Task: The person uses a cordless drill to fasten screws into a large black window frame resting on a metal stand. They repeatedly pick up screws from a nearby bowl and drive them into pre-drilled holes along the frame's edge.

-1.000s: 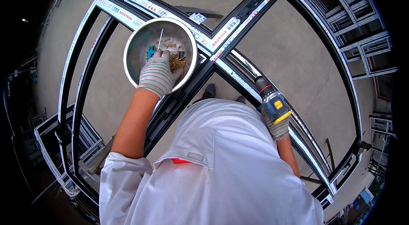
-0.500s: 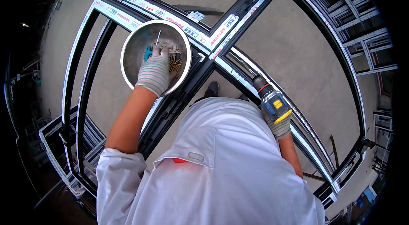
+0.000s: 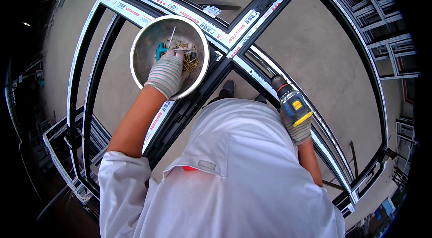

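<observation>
A round metal bowl (image 3: 135, 64) rests on the frame to the left, with several brass-coloured screws (image 3: 191, 64) in it. My left hand (image 3: 167, 73), in a striped knit glove, reaches into the bowl. Its fingers are drawn together beside the screws; what they pinch is too hidden to name. Next to them lies a teal-handled tool (image 3: 160, 50), and a thin metal shaft (image 3: 172, 35) sticks up there. My right hand (image 3: 299, 131), also gloved, is wrapped round a cordless drill (image 3: 294, 104) with a blue, black and yellow body, its chuck toward the frame's inner bar.
Large black-and-white window frames (image 3: 252, 18) with printed film lie across in front of me and on both sides. More frames are stacked at the far right (image 3: 382, 24) and lower left (image 3: 58, 148). My shoe (image 3: 228, 87) shows through an opening.
The whole view has shifted slightly. My left hand has moved a little within the bowl, baring more of the screws. The drill stays in my right hand.
</observation>
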`<state>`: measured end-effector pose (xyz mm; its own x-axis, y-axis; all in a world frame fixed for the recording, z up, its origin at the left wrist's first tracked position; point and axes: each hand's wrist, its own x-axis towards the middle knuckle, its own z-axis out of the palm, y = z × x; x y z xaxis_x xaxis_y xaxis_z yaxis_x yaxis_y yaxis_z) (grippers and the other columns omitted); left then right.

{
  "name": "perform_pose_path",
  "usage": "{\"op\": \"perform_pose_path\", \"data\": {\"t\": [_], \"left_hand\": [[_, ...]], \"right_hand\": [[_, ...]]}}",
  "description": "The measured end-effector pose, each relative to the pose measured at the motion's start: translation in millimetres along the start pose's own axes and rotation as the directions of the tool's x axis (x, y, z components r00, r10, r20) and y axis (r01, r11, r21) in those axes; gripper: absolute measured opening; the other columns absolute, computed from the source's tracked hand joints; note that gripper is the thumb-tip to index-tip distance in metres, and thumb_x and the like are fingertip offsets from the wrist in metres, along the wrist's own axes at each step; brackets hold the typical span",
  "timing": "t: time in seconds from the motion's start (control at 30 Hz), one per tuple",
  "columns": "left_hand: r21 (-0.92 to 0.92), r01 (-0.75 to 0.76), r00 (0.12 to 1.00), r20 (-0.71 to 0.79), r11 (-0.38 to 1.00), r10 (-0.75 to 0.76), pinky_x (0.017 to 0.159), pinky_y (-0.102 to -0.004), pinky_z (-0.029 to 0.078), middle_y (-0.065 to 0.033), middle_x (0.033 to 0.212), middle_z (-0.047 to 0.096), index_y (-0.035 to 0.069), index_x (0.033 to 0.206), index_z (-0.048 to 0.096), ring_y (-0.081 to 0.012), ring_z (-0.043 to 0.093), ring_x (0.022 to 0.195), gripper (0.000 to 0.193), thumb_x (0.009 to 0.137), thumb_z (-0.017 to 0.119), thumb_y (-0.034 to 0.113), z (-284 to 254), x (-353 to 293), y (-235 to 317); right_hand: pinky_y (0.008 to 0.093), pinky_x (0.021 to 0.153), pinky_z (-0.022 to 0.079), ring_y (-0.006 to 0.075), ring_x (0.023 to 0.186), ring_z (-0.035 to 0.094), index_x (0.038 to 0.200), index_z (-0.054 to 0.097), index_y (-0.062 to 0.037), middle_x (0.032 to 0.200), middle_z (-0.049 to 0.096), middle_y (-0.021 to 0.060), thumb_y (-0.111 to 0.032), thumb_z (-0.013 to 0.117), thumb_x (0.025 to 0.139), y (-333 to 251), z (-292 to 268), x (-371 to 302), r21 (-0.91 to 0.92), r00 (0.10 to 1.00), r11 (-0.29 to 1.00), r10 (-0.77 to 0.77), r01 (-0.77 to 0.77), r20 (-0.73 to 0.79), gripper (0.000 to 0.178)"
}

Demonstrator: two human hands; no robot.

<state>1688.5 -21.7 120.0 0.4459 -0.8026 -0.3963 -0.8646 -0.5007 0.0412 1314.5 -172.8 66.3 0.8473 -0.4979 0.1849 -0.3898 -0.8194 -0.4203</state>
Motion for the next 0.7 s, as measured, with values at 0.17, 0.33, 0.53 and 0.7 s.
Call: {"op": "perform_pose_path", "data": {"t": [0.17, 0.33, 0.53, 0.7], "left_hand": [[0.054, -0.097, 0.99, -0.097, 0.994, 0.101, 0.082, -0.0456, 0.054, -0.0269, 0.121, 0.053, -0.001, 0.128, 0.048, -0.0404, 0.063, 0.097, 0.052, 0.084, 0.064, 0.021, 10.0, 1.7, -6.4], [0.061, -0.099, 0.989, -0.103, 0.993, 0.105, 0.081, -0.046, 0.055, -0.0316, 0.128, 0.049, -0.002, 0.125, 0.049, -0.0407, 0.064, 0.096, 0.046, 0.084, 0.061, 0.017, 17.2, 11.6, -9.2], [0.146, -0.115, 0.991, -0.055, 0.983, 0.125, 0.082, -0.0462, 0.055, -0.0352, 0.131, 0.047, -0.003, 0.123, 0.048, -0.0413, 0.064, 0.1, 0.04, 0.086, 0.056, 0.012, 20.5, 23.7, -10.5], [0.166, -0.1, 0.995, 0.015, 0.981, 0.099, 0.084, -0.045, 0.054, -0.0298, 0.118, 0.056, -0.004, 0.125, 0.047, -0.0387, 0.064, 0.101, 0.04, 0.086, 0.052, 0.006, 15.6, 25.7, 3.4]], "right_hand": [[0.0431, 0.076, 0.051, 0.0305, 0.084, 0.063, 0.094, 0.066, -0.0135, 0.091, 0.066, 0.0084, -0.02, 0.067, 0.079, -0.5, -0.4, -1.1, 0.056, 0.996, 0.994, 0.09, -0.09, 0.004, 0.016], [0.0422, 0.075, 0.051, 0.0306, 0.084, 0.063, 0.095, 0.066, -0.0136, 0.092, 0.067, 0.0086, -0.019, 0.068, 0.078, -1.4, -1.8, -2.8, 0.117, 0.991, 0.985, 0.133, -0.13, -0.018, 0.018], [0.0408, 0.08, 0.051, 0.0282, 0.089, 0.065, 0.102, 0.068, -0.0142, 0.096, 0.068, 0.0073, -0.018, 0.068, 0.082, 1.5, 0.5, -14.4, 0.06, 0.976, 0.975, 0.211, -0.214, 0.059, 0.021], [0.0413, 0.079, 0.052, 0.0284, 0.088, 0.065, 0.099, 0.068, -0.0143, 0.094, 0.068, 0.0073, -0.018, 0.067, 0.081, 8.4, -2.3, -19.4, 0.11, 0.972, 0.966, 0.233, -0.235, 0.029, 0.019]]}}
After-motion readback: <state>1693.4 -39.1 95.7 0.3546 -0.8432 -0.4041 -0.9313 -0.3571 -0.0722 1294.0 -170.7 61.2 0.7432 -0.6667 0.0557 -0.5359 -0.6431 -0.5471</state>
